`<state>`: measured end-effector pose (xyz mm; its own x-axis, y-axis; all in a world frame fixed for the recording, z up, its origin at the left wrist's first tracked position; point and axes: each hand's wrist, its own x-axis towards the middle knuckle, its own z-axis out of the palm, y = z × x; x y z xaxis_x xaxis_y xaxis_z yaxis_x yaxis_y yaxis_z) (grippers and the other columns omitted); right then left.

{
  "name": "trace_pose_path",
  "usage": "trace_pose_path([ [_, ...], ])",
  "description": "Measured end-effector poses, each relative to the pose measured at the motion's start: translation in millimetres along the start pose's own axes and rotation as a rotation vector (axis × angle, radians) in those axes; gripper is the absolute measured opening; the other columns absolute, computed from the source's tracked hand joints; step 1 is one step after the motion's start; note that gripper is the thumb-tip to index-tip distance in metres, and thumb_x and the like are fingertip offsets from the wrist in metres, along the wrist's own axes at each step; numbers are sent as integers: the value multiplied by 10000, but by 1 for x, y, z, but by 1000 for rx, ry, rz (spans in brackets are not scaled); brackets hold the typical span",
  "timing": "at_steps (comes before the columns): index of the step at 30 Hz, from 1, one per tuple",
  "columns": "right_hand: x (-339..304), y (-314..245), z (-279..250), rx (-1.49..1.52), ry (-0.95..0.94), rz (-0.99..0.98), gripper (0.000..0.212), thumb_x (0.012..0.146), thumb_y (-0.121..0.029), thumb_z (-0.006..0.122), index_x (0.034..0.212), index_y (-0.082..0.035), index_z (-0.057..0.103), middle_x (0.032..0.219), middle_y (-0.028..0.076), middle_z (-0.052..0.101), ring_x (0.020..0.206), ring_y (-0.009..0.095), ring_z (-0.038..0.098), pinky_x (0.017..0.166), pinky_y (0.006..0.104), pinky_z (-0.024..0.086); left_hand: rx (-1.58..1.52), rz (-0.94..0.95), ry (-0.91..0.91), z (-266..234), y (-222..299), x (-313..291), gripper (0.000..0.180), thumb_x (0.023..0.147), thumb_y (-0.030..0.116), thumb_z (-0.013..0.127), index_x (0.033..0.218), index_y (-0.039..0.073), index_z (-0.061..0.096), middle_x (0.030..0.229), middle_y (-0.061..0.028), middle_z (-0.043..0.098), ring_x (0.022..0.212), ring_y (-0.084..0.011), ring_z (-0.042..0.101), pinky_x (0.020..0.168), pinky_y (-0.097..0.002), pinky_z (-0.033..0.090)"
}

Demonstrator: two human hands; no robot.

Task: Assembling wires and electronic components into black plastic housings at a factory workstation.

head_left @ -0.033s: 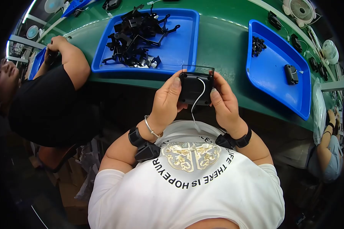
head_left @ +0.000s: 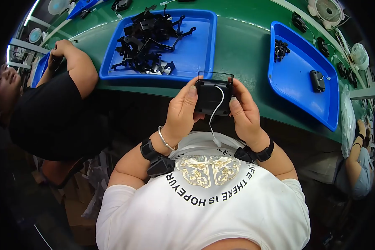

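Observation:
Between both hands, in front of my chest, I hold a black plastic device housing (head_left: 208, 98) with screws at its corners. A thin see-through rectangular frame (head_left: 216, 75) stands up along its far edge. From its back a white cable (head_left: 214, 111) hangs down toward my shirt, ending in a small plug. My left hand (head_left: 182, 106) grips the left side, thumb on the back face. My right hand (head_left: 245, 109) holds the right side, thumb near the lower corner. The fingers behind the housing are mostly hidden.
Ahead on the green table (head_left: 241, 54), a blue tray (head_left: 196, 62) holds a heap of black plastic parts (head_left: 150, 39). Another blue tray (head_left: 298, 96) at right holds small black pieces (head_left: 281, 50) and a black device (head_left: 317, 81). A co-worker (head_left: 58, 108) sits close at left.
The loose end of the white cable has swung slightly toward me. Both hands and the housing have stayed in place.

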<state>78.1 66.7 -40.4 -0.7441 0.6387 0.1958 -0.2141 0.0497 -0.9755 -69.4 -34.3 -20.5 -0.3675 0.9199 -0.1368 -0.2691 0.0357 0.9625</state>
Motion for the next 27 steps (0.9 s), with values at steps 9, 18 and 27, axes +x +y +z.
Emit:
trace_pose_path([
  [9,0,4,3,242,63,35,429,958,-152,399,1342,15,307,1260,88,447,1064,108,463,922,242,360,64,101,-38,-2,-9,0,463,971,301,377,1359,50,341,748,26,544,552,3,439,480,-139,363],
  [18,2,-2,-9,305,-30,132,429,964,-176,392,1343,7,311,1160,43,486,765,27,461,673,180,403,-151,15,-35,1,-4,4,449,973,305,369,1349,62,359,789,30,544,565,6,429,481,-133,356],
  [27,1,-10,4,-49,112,66,399,969,-205,377,1308,5,361,1063,12,514,712,23,432,624,168,388,15,26,52,9,-5,6,455,971,343,362,1324,57,392,741,60,517,560,15,415,469,-129,345],
])
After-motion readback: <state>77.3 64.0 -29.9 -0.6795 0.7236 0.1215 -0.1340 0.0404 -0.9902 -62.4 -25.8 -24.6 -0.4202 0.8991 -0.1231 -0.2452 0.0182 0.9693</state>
